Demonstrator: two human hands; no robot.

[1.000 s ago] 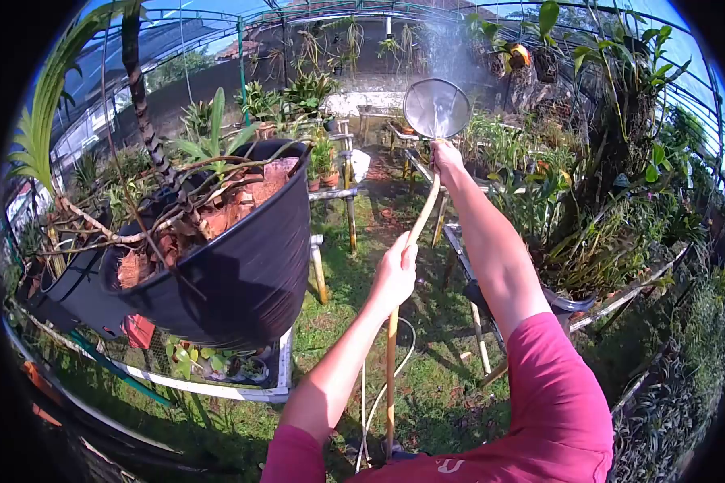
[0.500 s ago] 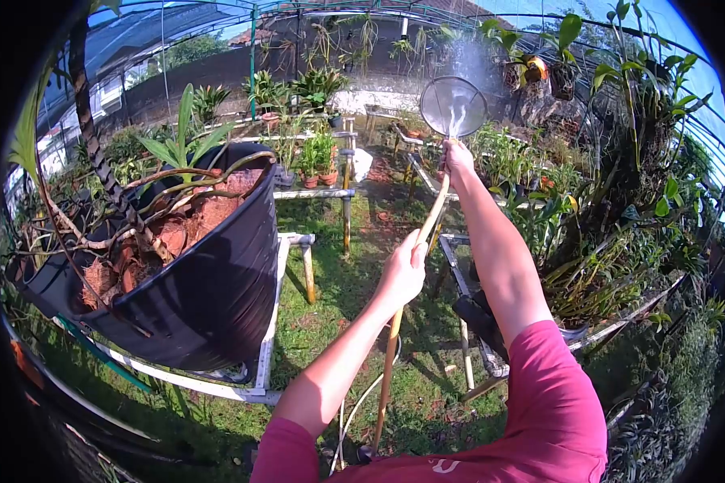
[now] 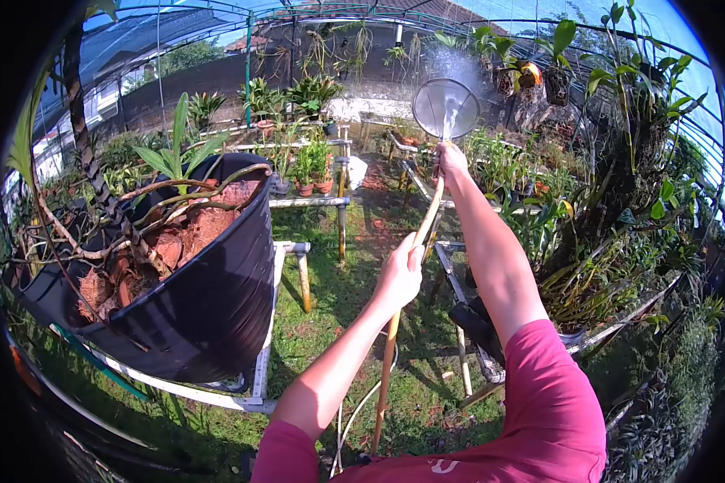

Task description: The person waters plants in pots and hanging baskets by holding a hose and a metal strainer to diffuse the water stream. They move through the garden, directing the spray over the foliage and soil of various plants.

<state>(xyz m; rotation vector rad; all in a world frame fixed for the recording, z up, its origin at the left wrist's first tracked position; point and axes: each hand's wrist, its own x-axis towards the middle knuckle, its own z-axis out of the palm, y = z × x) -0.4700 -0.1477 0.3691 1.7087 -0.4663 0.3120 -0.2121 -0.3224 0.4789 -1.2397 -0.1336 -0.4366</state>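
Note:
My right hand (image 3: 449, 159), stretched out ahead, is closed around the front end of a yellow hose (image 3: 432, 211). Just beyond that hand is a round mesh spray head (image 3: 446, 109) with a dark rim. White water streaks show through it, and fine spray (image 3: 457, 68) spreads above and beyond. Lower down, my left hand (image 3: 401, 275) is wrapped around the same hose. From there the hose drops toward the ground in front of my body.
At left, a large black pot (image 3: 209, 310) with a thick-rooted plant rests on a white pipe stand (image 3: 259, 366). Small potted plants (image 3: 312, 165) line benches ahead. Dense orchids (image 3: 612, 249) fill the right side, near a dark bench frame (image 3: 449, 270). Hanging pots (image 3: 532, 74) are overhead. Grass covers the ground.
The view has shifted slightly, with the scene moving a little left. Both hands keep their grip on the hose, and the water still sprays.

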